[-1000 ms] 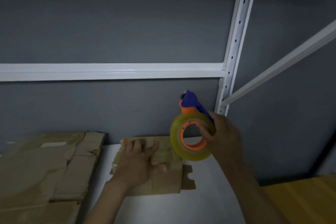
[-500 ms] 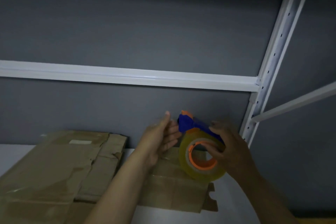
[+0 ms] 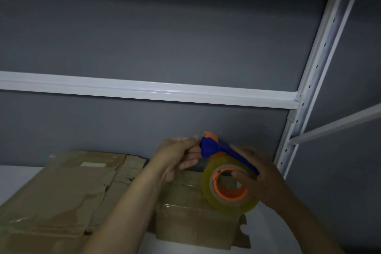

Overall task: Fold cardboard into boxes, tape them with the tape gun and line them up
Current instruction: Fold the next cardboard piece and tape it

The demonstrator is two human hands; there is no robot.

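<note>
Currently catalogued as follows.

Right hand (image 3: 261,177): fingers (image 3: 239,174) clenched round tape gun (image 3: 210,147), wrapped over blue frame and hooked into orange hub of clear tape roll (image 3: 226,202).

Left hand (image 3: 177,156): fingers pinched on blue nose of same tape gun, just left of right fingers, close under orange tip. Tape end or plastic alone between them: could not tell.

Tape gun: held aloft between both sets of fingers, apart from desk (image 3: 14,177).

Small flattened cardboard (image 3: 195,222): lay directly beneath fingers, glossy with old tape, notched tab below right fingers.

Large flattened cardboard (image 3: 61,192): lay left of left fingers, creased and torn, pale label on top, just beside small piece.

White desk: carried both.

White shelf rail (image 3: 144,93): ran well above fingers.

Perforated white upright (image 3: 311,80): rose right of right fingers, against grey wall (image 3: 144,27).
</note>
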